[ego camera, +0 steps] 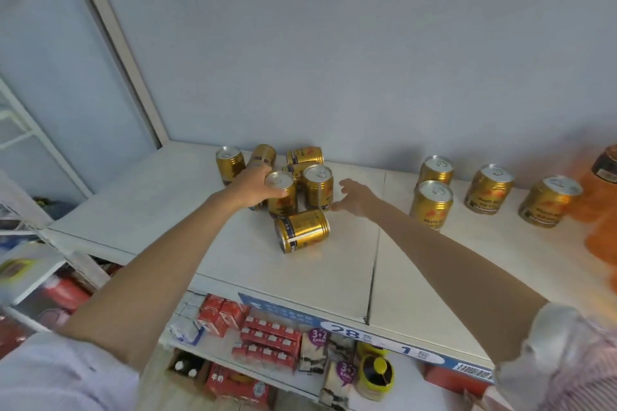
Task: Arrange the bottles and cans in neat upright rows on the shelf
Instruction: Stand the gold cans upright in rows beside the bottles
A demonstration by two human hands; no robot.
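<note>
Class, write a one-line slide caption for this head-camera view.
Left hand grips an upright gold can while the open right hand reaches toward the jumbled cluster on the shelf.

Back wall (350, 43): plain pale grey-blue, evenly lit, no hard shadows. White shelf top (233, 253), split by a seam (375, 250) running front to back. Pale metal upright (117, 40) slants along the left, another pale blue panel (43, 53) beyond it. Blue price strip (350, 330) along the front edge, numbers blurred. Lower shelves hold red cartons (270, 340) and a yellow-lidded jar (375, 374). White wire rack (20, 130) far left.
</note>
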